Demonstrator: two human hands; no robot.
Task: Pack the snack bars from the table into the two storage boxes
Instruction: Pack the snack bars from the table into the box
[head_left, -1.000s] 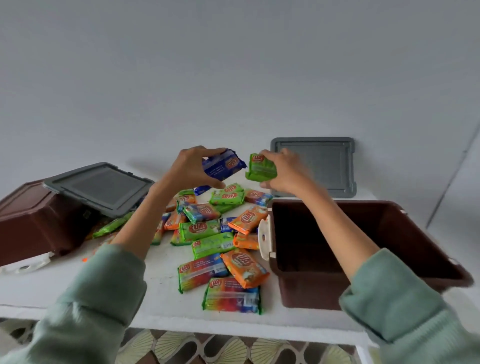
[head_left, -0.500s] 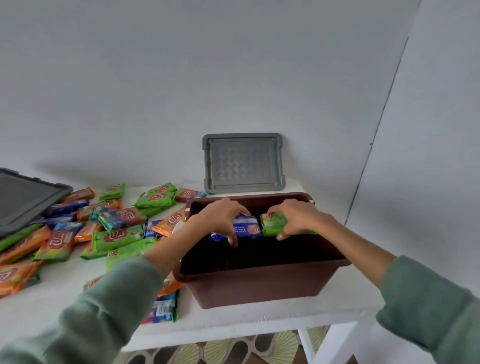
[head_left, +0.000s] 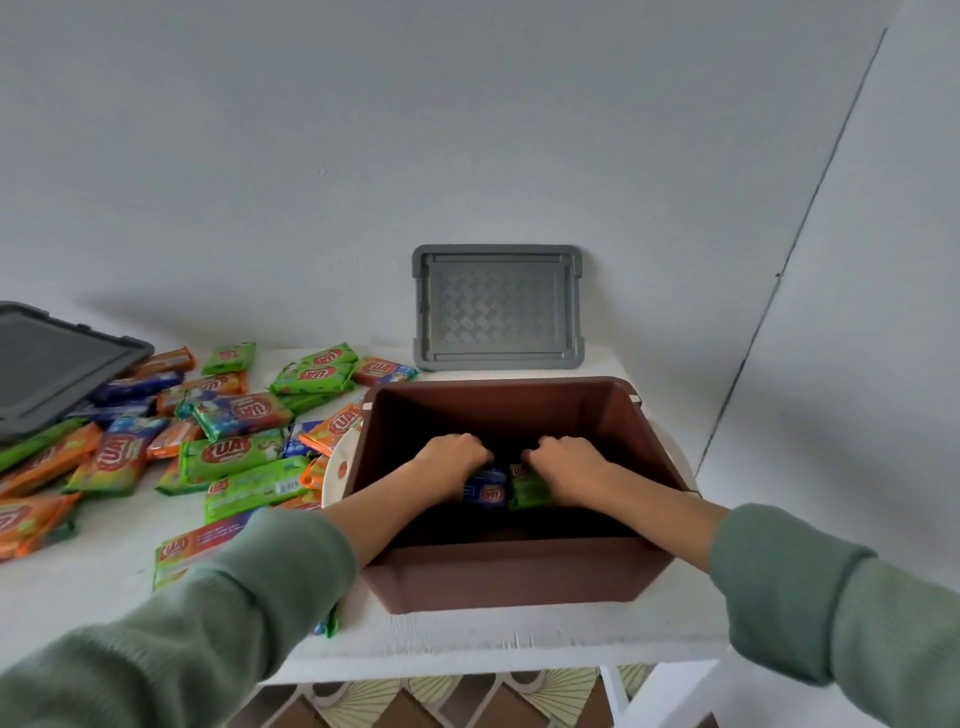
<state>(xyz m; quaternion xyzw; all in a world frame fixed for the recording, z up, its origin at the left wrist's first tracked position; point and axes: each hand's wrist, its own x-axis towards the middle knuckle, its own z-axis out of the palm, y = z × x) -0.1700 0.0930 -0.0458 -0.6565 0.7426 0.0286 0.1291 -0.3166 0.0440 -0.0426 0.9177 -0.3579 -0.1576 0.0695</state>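
While both hands reach down inside the brown storage box (head_left: 498, 571), each holds one bar. Left hand (head_left: 452, 457): fingers curled over the top of a blue snack bar (head_left: 485, 492), gripping it. Right hand (head_left: 566, 460): fingers curled likewise round a green snack bar (head_left: 530, 488). The two bars sit side by side, touching or nearly so, near the middle of the box and low in it; whether they rest on the floor cannot be told, since the interior is in shadow. No other contents can be made out in the box. The box stands open at the right end of the white table (head_left: 467, 639), with a white latch (head_left: 336, 467) on its left wall. One grey lid (head_left: 496, 306) leans upright against the wall just behind the box. A darker lid (head_left: 47, 364) lies tilted at the far left edge of the view. Loose snack bars (head_left: 228, 452), green, orange and blue wrappers, lie heaped on the table left of the box, some overlapping, the nearest ones touching its left wall. Green sleeves cover both forearms.
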